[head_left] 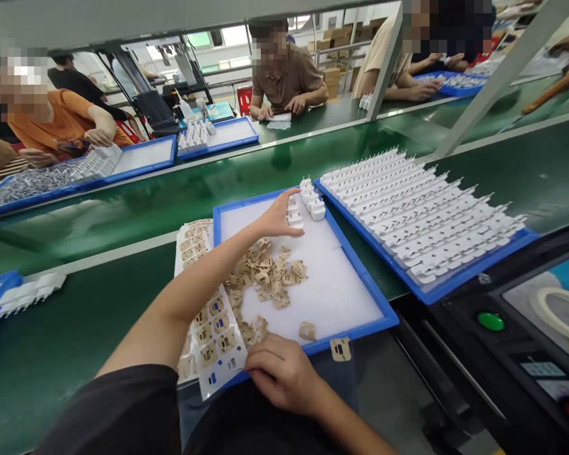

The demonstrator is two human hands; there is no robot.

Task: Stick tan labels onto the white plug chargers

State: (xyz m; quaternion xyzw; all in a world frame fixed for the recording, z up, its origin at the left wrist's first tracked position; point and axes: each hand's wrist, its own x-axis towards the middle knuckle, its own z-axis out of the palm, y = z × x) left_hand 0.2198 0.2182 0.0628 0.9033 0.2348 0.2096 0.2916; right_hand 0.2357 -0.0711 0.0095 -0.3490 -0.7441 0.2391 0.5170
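My left hand [279, 216] reaches over the far part of a blue-rimmed tray [366, 327], its thumb and fingers around a short row of white plastic parts [294, 213]. Just to the right stands another short row of white parts [313, 201]. Near the front rim, my right hand [287, 373] is closed with its fingertips on the edge of a white sticker sheet [220, 344]. Tan stickers [275, 278] lie in a loose heap between my hands. One tan piece [307, 330] is apart from them inside the tray, and another [341, 349] is at its front rim.
More sticker sheets [189, 243] lie under the tray's left side. A second blue tray [429, 294] holds many rows of white parts. At the right is a black machine with a green button [491, 321]. Several people sit across the green conveyor [208, 177], beneath metal struts.
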